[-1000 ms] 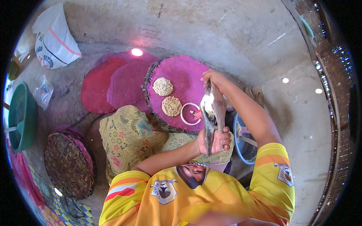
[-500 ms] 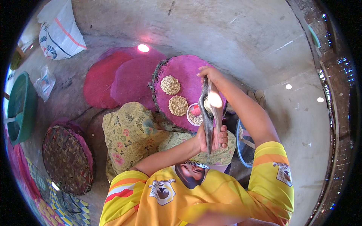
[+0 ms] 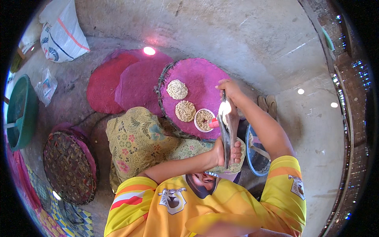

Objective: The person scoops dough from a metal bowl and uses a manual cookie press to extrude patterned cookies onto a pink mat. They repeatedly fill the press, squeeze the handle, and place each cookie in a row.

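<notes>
A dark wooden two-lever press (image 3: 233, 130) is gripped in both hands above the right side of a round pink cloth-covered tray (image 3: 197, 77). My left hand (image 3: 228, 152) wraps round its near end, while my right hand (image 3: 230, 89) is closed on the far end. Bright sunlight washes out the press's middle. A short red tube (image 3: 213, 123) juts from its left side, close over a white ring (image 3: 197, 125) with pale noodle strands inside. Left of the ring lie two coiled rounds of strands, one nearer (image 3: 185, 111) and one farther (image 3: 177, 89).
Patterned cloth (image 3: 138, 138) covers my lap. A blue-rimmed basin (image 3: 258, 164) with a handled utensil stands to the right, slippers (image 3: 268, 104) beyond it. At left are pink-red round mats (image 3: 104, 87), a woven round tray (image 3: 69, 168), a green basin (image 3: 29, 106) and a white sack (image 3: 65, 39).
Both hands have shifted right and slightly nearer with the press. Its two levers are closer together. The red tube has moved right, uncovering more strands in the white ring.
</notes>
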